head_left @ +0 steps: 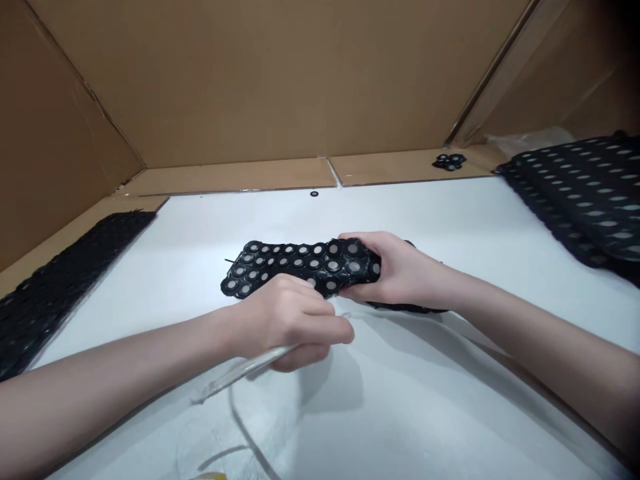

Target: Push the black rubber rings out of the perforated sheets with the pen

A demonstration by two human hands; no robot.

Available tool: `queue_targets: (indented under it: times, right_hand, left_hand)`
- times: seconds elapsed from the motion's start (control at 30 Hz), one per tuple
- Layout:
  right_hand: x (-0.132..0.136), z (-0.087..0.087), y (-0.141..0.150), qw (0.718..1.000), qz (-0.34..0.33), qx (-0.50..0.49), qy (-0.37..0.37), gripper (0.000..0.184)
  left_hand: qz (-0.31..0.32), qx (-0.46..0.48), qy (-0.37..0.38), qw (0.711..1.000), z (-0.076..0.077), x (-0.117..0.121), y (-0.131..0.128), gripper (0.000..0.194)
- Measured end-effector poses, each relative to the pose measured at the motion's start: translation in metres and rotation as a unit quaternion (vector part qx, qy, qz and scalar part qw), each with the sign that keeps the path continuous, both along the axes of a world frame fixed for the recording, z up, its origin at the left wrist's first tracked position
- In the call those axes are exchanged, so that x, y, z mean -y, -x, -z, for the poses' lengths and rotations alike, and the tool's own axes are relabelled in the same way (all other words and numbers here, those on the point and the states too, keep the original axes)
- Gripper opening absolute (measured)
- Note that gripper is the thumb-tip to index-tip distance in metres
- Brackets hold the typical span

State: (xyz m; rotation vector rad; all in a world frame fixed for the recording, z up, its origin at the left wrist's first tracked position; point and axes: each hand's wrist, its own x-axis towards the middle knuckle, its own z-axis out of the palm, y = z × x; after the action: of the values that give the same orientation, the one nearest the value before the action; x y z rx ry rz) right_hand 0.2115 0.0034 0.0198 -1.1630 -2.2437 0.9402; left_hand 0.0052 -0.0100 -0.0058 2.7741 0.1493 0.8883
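Note:
A black strip studded with rows of round pale discs (295,260) lies across the middle of the white table. My right hand (390,270) is closed around its right part, thumb below and fingers over the top, and bends it up. More of the black strip shows under and behind that hand. In front of the strip, my left hand (295,320) is curled in a fist. Out of its underside comes a thin, whitish, translucent strip (240,375), slanting down to the left. The left fingertips are hidden, so any contact with the black strip cannot be made out.
A stack of black sheets (70,273) lies along the left edge. More black sheets with pale discs (585,193) are piled at the right. One loose disc (314,194) and a small disc cluster (449,162) lie at the back. Cardboard walls (280,80) surround the white table (240,213).

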Motion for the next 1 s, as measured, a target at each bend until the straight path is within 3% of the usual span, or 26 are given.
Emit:
queue_targets:
  times: [0.17, 0.43, 0.57, 0.73, 1.0]
  right_hand:
    - [-0.002, 0.001, -0.003, 1.000, -0.025, -0.016, 0.010, 0.024]
    - [-0.004, 0.000, -0.003, 1.000, -0.022, -0.016, 0.008, 0.029]
    - [-0.004, 0.001, -0.002, 1.000, -0.013, -0.018, 0.012, 0.033]
    - [-0.004, 0.001, -0.001, 0.999, -0.006, -0.016, 0.027, 0.035]
    - [-0.003, 0.001, 0.001, 1.000, 0.017, -0.016, 0.020, 0.035]
  left_hand:
    - [-0.043, 0.043, 0.046, 0.997, 0.006, -0.005, 0.000, 0.024]
    - [-0.101, -0.023, 0.214, 0.971, -0.010, -0.004, 0.003, 0.018]
    - [-0.110, -0.014, 0.279, 0.954, -0.010, -0.005, 0.003, 0.019]
    - [-0.111, 0.033, 0.279, 0.953, -0.007, -0.005, 0.001, 0.020]
    - [-0.104, 0.007, 0.246, 0.964, -0.010, -0.006, 0.002, 0.022]
